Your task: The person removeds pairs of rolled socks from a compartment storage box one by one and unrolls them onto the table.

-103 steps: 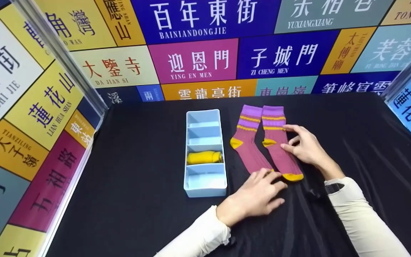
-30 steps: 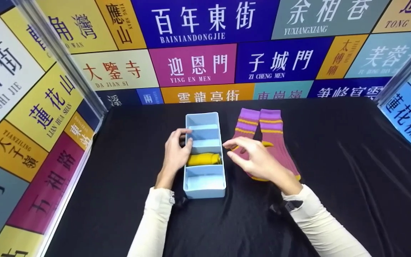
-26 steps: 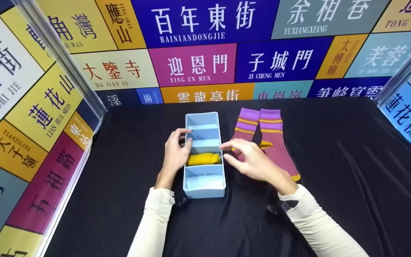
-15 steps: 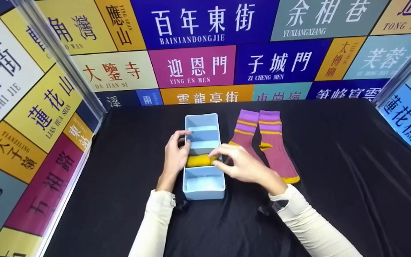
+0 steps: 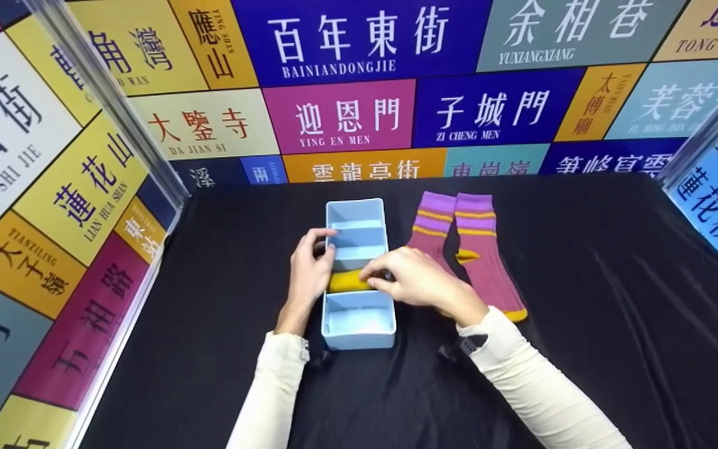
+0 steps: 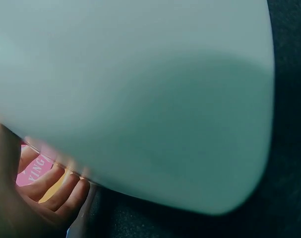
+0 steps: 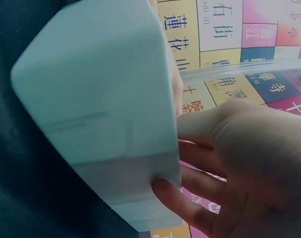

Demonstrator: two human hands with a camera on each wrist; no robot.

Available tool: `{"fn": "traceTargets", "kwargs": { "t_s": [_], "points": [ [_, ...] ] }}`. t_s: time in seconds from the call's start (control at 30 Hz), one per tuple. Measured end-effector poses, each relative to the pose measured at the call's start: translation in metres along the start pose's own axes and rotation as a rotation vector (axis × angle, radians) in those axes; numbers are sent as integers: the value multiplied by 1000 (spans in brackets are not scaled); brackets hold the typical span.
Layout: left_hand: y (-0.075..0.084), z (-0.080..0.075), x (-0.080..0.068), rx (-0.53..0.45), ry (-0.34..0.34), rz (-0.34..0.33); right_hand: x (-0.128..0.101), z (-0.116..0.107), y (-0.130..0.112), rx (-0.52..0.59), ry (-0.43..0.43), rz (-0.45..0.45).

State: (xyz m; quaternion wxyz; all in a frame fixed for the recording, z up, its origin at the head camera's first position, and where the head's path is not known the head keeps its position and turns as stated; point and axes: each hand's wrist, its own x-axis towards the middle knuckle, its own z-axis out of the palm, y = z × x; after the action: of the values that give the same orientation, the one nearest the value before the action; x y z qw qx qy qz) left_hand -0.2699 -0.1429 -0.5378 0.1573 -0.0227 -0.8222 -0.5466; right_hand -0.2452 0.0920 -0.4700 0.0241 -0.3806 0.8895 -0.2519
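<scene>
Head view: left hand [image 5: 310, 269] grips the left wall of the blue organizer [image 5: 359, 312] on the tabletop [image 5: 583, 312]; right hand [image 5: 412, 284] pinches the yellow roll [image 5: 345, 282] in its third compartment; purple socks [image 5: 480, 262] just beside.
Left wrist: organizer wall fills view; curled fingers [image 6: 61, 191] against it.
Right wrist: fingers [image 7: 190, 210] on the organizer's outer wall; roll hidden.

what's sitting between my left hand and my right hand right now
In the head view, the light blue divided organizer box lies between the left hand and right hand, with the yellow rolled sock in its third compartment.
</scene>
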Motion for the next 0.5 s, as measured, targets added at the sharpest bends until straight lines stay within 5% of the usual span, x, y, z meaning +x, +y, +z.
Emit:
{"fn": "traceTargets", "kwargs": {
  "t_s": [0.5],
  "points": [
    [-2, 1, 0, 11, 5, 2, 15, 0, 3, -64, -19, 45]
  ]
}}
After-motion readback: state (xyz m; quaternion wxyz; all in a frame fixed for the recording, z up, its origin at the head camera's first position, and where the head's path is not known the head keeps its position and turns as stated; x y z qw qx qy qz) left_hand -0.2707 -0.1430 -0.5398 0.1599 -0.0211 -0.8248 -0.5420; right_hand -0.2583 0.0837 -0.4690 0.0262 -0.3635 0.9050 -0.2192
